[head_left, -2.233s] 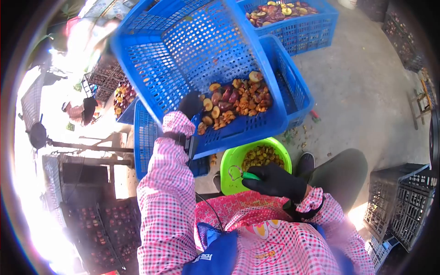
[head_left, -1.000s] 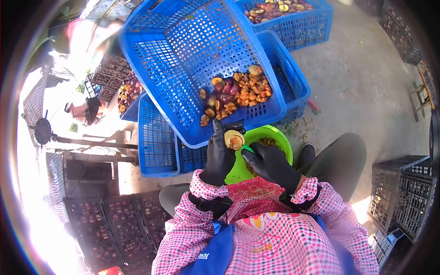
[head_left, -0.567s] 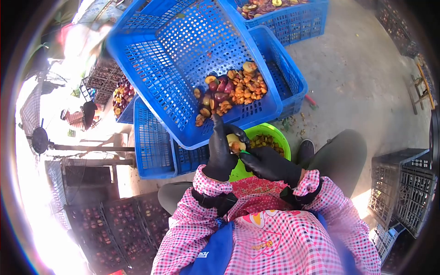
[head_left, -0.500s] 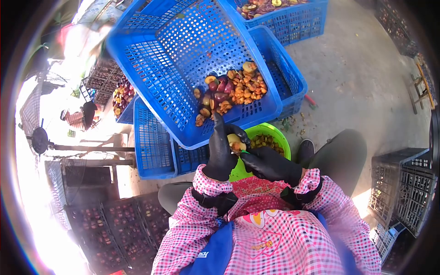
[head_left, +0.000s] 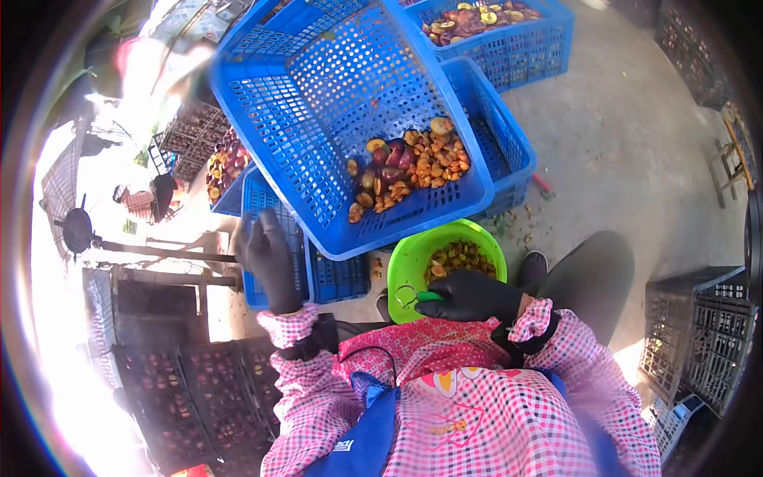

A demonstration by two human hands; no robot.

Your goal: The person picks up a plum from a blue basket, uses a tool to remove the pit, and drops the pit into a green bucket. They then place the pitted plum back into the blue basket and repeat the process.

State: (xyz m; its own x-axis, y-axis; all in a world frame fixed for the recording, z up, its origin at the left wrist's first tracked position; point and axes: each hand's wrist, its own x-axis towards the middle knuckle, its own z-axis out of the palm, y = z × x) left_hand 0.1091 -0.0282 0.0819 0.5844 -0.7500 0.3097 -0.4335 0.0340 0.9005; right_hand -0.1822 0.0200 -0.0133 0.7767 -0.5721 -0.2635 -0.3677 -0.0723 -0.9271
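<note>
A: What has moved since the earlier frame?

B: The black-gloved left hand (head_left: pixel 269 258); earlier beside the right with a pale fruit half, now out left, over a blue perforated plastic crate (head_left: pixel 265 195); fingers loosely spread, no fruit visible; cannot tell whether it touches the crate.

A: The other hand?

B: The black-gloved right hand (head_left: pixel 473 296) is closed round a green-handled tool with a thin metal loop (head_left: pixel 430 296); it is above the round lime-green plastic bowl (head_left: pixel 404 269), brownish-yellow bits inside.

A: Step, and what the next move calls for?

B: My reading: between pieces; a next move calls for a free left hand, a steady tool grip; dark-red fruit halves (head_left: pixel 397 157) and orange-brown pieces (head_left: pixel 433 163) lie in the large tilted blue plastic crate (head_left: pixel 334 79).

A: Surface and room?

B: Grey concrete floor (head_left: pixel 604 143), scraps near the bowl; another blue crate of cut fruit (head_left: pixel 501 56) beyond; black slatted plastic crates (head_left: pixel 699 334) at right; dark round-headed fan (head_left: pixel 77 230) at far left, glare behind.
</note>
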